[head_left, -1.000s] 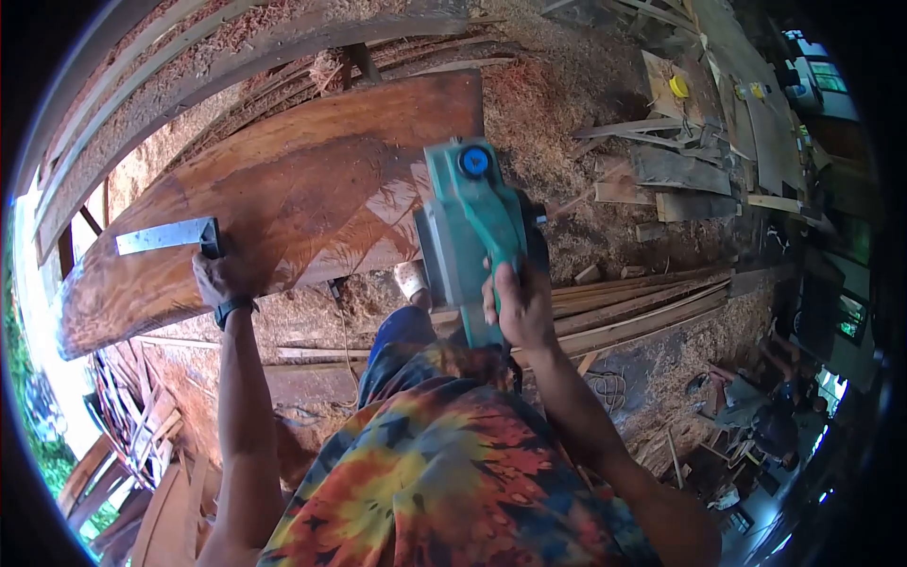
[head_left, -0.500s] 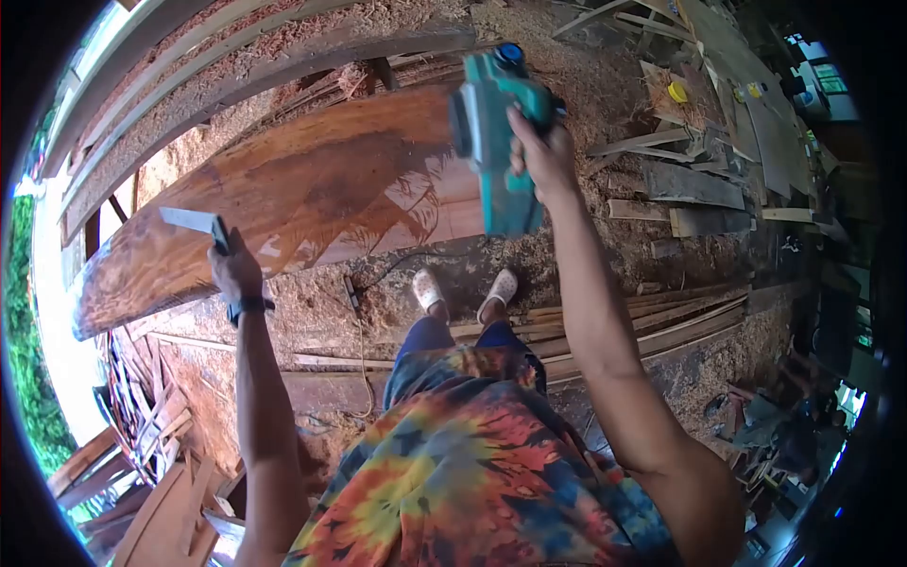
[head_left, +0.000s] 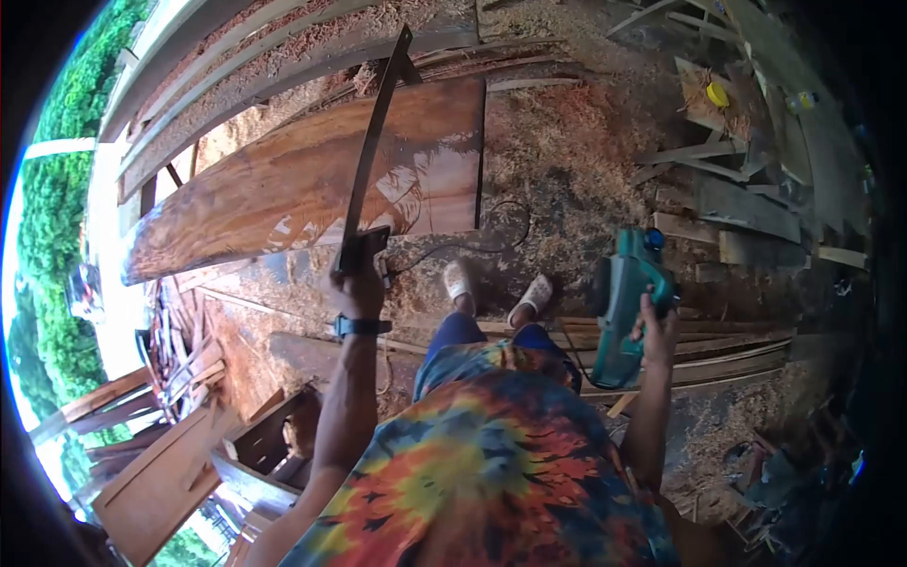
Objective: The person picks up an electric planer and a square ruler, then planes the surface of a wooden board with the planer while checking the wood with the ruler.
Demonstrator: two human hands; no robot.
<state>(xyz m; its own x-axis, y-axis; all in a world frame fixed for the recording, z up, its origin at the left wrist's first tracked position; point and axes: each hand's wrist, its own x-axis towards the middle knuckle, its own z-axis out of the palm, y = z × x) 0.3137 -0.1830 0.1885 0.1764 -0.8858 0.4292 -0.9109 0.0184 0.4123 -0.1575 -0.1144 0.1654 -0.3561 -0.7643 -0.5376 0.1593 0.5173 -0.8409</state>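
My left hand [head_left: 357, 291] is closed round the dark handle of a try square [head_left: 374, 142]. Its long blade points away from me and crosses in front of the wooden slab [head_left: 274, 184], a broad board with reddish-brown grain and shiny patches. I cannot tell whether blade and slab touch. On the other side, my right hand [head_left: 658, 333] grips a teal electric planer [head_left: 620, 326] by its top handle. The planer hangs right of my feet, apart from the slab.
A dark cord [head_left: 472, 244] curls over the shavings-covered floor [head_left: 557, 170] by the slab's near edge. Long planks [head_left: 727, 354] lie beside my feet at right. Offcuts [head_left: 756, 213] and a yellow round object [head_left: 717, 94] are farther right. Scrap wood [head_left: 184, 345] is heaped at left.
The planer has moved from over the slab's right end down and to the right. My left hand has shifted right, and the square's blade has swung from pointing left to pointing away from me.
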